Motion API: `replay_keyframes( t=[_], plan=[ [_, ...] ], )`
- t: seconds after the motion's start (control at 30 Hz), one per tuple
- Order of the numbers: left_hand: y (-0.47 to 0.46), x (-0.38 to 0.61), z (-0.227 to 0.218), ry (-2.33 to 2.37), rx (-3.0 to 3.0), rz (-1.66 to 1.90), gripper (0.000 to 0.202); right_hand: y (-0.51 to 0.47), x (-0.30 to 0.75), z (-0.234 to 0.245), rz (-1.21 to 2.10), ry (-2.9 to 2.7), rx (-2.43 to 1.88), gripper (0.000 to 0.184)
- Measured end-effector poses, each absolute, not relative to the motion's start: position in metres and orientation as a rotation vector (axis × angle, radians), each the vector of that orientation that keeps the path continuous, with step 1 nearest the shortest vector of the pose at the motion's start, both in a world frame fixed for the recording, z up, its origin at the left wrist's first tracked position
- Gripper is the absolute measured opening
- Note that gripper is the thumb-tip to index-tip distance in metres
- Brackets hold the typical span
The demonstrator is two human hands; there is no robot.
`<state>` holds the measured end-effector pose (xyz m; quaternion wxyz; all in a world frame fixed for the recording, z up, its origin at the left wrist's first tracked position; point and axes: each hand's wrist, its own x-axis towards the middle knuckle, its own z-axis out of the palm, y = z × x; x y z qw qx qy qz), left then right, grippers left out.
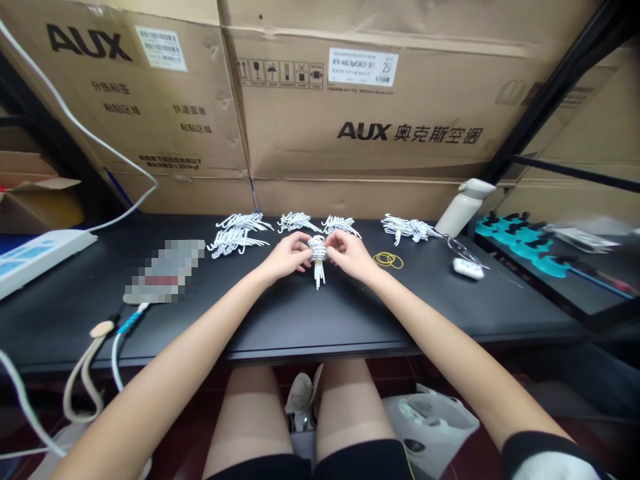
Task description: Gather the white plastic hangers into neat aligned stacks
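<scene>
In the middle of the black table, my left hand (291,256) and my right hand (351,255) pinch a bundle of thin white hook-ended pieces (319,251) from either side. The bundle's straight ends point toward me, and its hooked ends are gathered between my fingertips. Fingers of both hands are curled closed around it. Behind my hands lie several loose piles of the same white hooks, including a left pile (237,235), a middle pile (299,221) and a right pile (410,229). Yellow rubber bands (389,260) rest just right of my right hand.
A white bottle (465,205) leans at the back right, near keys (461,249) and a white earphone case (468,269). On the left are a blurred-out phone (165,272) on a cable and a power strip (45,260). Cardboard (370,100) walls the back.
</scene>
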<state>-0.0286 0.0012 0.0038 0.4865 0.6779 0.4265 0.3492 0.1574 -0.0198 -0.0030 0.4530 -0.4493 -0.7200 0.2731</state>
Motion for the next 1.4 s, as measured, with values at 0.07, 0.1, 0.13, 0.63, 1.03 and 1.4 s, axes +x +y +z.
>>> replay_keyframes(
  t=[0.07, 0.1, 0.13, 0.63, 1.03, 1.4],
  plan=[
    [0.002, -0.029, 0.001, 1.033, 1.708, 0.850, 0.037, -0.022, 0.158, -0.001, 0.593, -1.836, -1.096, 0.004],
    [0.003, -0.029, 0.001, 1.032, 1.734, 0.849, 0.037, -0.024, 0.158, 0.000, 0.560, -1.861, -1.089, 0.005],
    [0.003, -0.029, 0.000, 1.031, 1.756, 0.849, 0.037, -0.024, 0.158, 0.001, 0.535, -1.880, -1.084, 0.006],
    [-0.004, -0.029, 0.010, 1.033, 1.390, 0.824, 0.040, -0.018, 0.154, -0.006, 0.809, -1.650, -1.077, 0.007],
    [-0.005, -0.027, 0.013, 1.101, 1.343, 0.814, 0.036, -0.015, 0.150, -0.008, 0.945, -1.532, -1.051, 0.011],
    [-0.001, -0.027, 0.010, 1.114, 1.343, 0.800, 0.037, -0.014, 0.151, -0.008, 0.940, -1.503, -1.068, 0.010]
  ],
)
